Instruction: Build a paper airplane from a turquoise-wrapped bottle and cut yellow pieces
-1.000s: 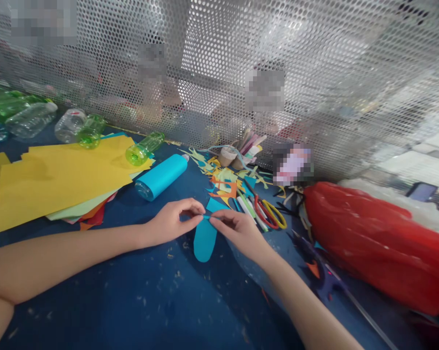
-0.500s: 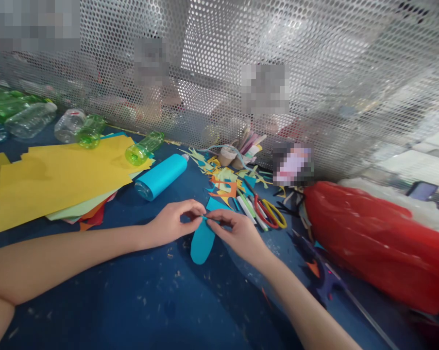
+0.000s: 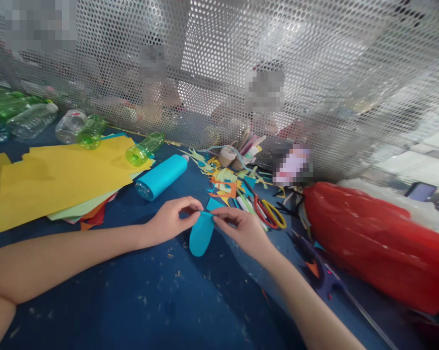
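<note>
Blue paper piece (image 3: 200, 236), left hand (image 3: 171, 219) and right hand (image 3: 244, 231) pinching its top edge, forearms (image 3: 99, 249) converging

The person's left grip (image 3: 176, 219) pinches just beside the right grip (image 3: 243, 229), likewise pinched; the left forearm (image 3: 99, 250) reaches sideways, the right forearm (image 3: 301, 291) slants inward from below.

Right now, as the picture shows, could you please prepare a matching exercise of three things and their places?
1. Rounded blue paper piece
2. Clear plastic bottle wrapped in blue paper
3. Shiny red plastic bag

A. At the picture's right edge
B. Pinched by left hand and right hand
C. Lying right of the yellow paper sheets

Pairs: 1-B; 2-C; 3-A
</note>
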`<state>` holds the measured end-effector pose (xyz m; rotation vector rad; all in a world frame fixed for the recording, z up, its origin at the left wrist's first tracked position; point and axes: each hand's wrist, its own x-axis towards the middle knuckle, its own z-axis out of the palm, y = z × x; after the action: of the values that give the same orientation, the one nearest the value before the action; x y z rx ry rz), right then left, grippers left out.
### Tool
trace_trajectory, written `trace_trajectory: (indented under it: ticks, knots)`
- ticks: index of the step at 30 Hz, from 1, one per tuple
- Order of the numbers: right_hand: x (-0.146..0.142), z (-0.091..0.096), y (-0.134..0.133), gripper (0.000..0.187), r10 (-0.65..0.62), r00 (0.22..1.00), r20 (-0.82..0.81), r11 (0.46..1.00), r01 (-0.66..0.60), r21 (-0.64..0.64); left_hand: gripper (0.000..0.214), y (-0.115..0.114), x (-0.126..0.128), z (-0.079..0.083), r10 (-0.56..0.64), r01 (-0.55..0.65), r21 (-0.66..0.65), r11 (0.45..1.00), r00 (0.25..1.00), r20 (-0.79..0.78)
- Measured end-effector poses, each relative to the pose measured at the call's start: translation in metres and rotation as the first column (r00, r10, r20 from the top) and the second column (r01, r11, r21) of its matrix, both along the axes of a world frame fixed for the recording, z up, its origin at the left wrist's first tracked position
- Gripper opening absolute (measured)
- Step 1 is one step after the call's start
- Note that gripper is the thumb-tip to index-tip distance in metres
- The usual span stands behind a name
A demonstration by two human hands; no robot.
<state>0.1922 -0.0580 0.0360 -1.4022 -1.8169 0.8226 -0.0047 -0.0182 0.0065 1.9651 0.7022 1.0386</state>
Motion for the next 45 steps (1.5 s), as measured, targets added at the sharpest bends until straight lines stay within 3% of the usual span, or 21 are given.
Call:
trace_trajectory:
  ticks: [9, 21, 29, 36, 40, 43, 45]
  knots:
    - [-0.001, -0.008, 0.001, 0.018, -0.02, 1.0, 0.01, 0.999, 0.02, 0.037, 0.014, 0.004, 0.0, -0.004, 0.008, -0.008, 0.024, 1.0, 1.0, -0.03]
    - [-0.003, -0.004, -0.002, 0.015, -0.097, 0.984, 0.15, 0.987, 0.076, 0.14, 0.015, 0.003, 0.001, -0.005, 0.026, -0.026, 0.013, 1.0, 1.0, -0.009]
    - [-0.003, -0.005, -0.003, 0.02, 0.029, 0.998, -0.054, 0.999, -0.028, 0.031, 0.012, 0.01, 0.001, -0.004, -0.056, 0.068, -0.149, 0.986, 0.995, 0.088]
    - [-0.005, -0.006, -0.003, 0.015, -0.09, 0.994, 0.066, 0.99, 0.082, 0.115, 0.011, 0.008, 0.001, -0.003, -0.047, 0.07, -0.218, 0.974, 0.993, 0.108]
    - [-0.003, -0.006, -0.003, 0.016, -0.085, 0.994, 0.074, 0.989, 0.075, 0.127, 0.013, 0.01, 0.001, -0.005, -0.027, 0.06, -0.249, 0.967, 0.991, 0.134]
    - [-0.002, -0.006, -0.002, 0.021, -0.012, 0.999, -0.037, 0.998, 0.014, 0.067, 0.014, 0.012, 0.001, -0.006, -0.039, 0.11, -0.347, 0.931, 0.978, 0.204]
    - [-0.002, -0.008, -0.001, 0.022, 0.032, 0.992, -0.12, 0.998, -0.026, 0.057, 0.016, 0.012, 0.002, -0.007, -0.073, 0.191, -0.46, 0.867, 0.962, 0.262]
